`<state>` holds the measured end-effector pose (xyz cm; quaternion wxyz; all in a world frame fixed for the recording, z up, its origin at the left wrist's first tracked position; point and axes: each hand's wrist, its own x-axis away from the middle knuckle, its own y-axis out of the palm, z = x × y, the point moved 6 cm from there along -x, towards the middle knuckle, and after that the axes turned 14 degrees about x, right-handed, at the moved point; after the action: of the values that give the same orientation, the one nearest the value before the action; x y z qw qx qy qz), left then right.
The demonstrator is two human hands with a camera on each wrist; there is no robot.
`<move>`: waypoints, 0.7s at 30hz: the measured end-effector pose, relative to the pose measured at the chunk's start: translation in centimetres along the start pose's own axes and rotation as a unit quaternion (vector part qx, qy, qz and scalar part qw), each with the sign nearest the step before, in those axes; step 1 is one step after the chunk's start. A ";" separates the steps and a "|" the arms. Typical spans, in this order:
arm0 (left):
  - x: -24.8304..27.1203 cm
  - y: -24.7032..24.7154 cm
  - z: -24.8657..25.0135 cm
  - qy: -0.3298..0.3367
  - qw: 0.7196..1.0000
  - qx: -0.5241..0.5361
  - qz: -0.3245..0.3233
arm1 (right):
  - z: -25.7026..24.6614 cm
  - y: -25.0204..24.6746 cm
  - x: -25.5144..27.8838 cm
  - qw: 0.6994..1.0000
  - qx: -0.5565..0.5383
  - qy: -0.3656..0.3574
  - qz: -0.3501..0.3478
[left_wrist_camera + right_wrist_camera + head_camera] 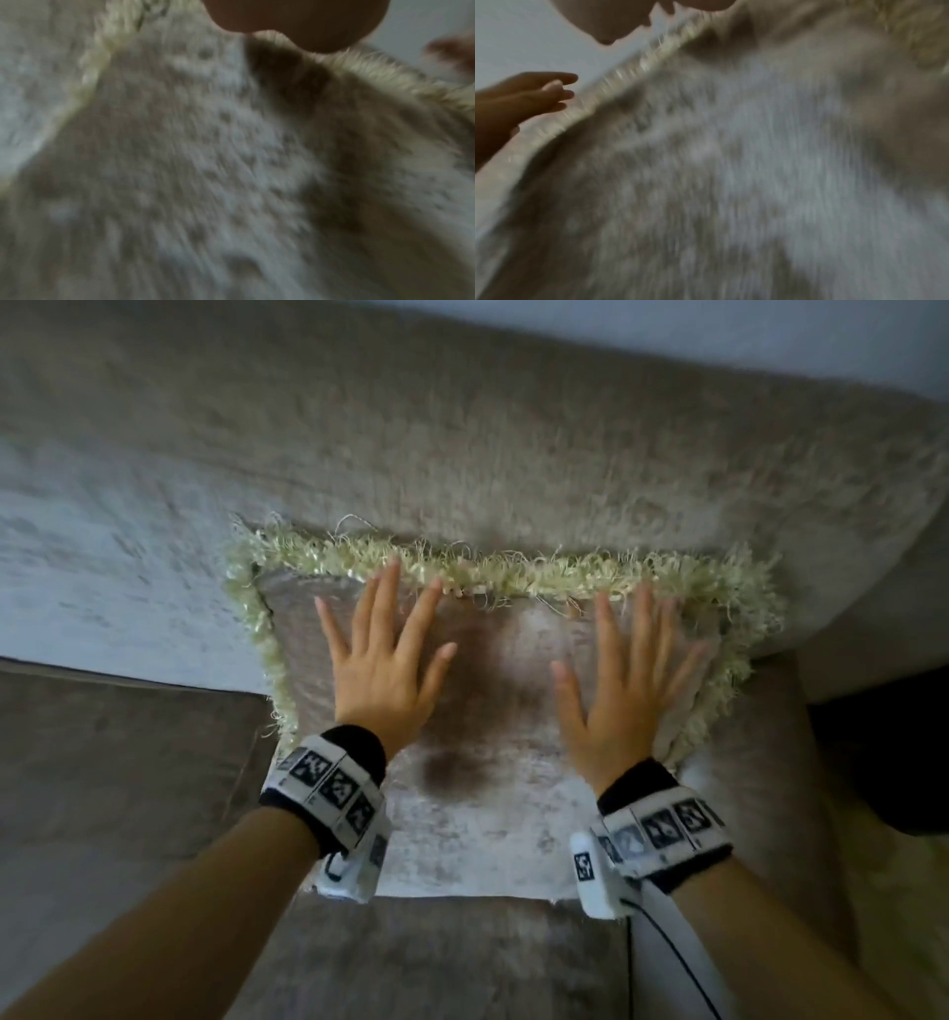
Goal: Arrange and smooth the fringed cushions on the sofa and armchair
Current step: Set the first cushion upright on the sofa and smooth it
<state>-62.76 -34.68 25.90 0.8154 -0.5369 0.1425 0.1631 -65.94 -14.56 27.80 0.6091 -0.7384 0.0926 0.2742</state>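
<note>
The cushion point(493, 762) is silvery grey-beige velvet, mottled, with a dark brown smear down its middle and pale patches toward its near edge. Around the cushion runs a fringe point(513, 570) of pale cream-green threads. The sofa point(462, 444) behind the cushion is taupe, with lighter bluish-grey sheen to the cushion's left. Each wrist band point(334, 788) is black, carrying white tags printed with black square-coded patterns.

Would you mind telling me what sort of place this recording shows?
Probably a home sitting room: a plush grey-brown sofa, a fringed cushion leaning on its backrest under the left hand and right hand, and a plain pale wall behind.
</note>
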 end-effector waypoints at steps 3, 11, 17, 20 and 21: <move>0.2 0.1 -1.8 -0.012 1.000 -0.023 0.014 | 1.2 1.4 0.8 0.999 0.034 0.007 -0.037; 0.2 -0.9 -3.1 -0.101 0.994 0.026 -0.019 | 3.1 -2.3 0.5 0.995 -0.038 0.089 0.030; 5.7 5.9 -2.6 0.131 0.974 -0.110 -0.149 | -1.7 8.0 5.5 0.936 0.164 -0.226 -0.216; 3.7 4.3 -1.5 0.089 0.983 -0.124 -0.100 | -1.5 6.8 4.3 0.959 0.144 -0.170 -0.177; 3.5 3.2 -0.7 0.098 0.988 -0.103 -0.060 | -1.4 4.6 4.0 0.978 0.109 -0.135 -0.112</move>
<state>-60.99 -33.74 21.60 0.7464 -0.6387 0.1715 0.0740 -64.35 -16.20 21.96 0.7197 -0.6296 -0.0444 0.2893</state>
